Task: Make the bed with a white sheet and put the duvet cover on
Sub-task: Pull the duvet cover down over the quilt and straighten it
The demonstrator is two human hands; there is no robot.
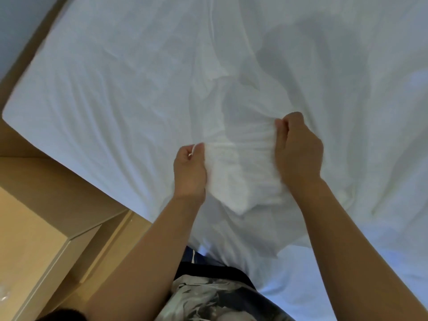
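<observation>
partly, bunched sheet (238, 158) hides left hand (188, 172), right hand (298, 149).

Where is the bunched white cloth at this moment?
The bunched white cloth is near the centre of the head view, over the bed, gripped between the left hand and the right hand.

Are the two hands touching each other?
Apart. Head view: left hand and right hand each grip the white fabric, a bunched stretch showing between them.
</observation>
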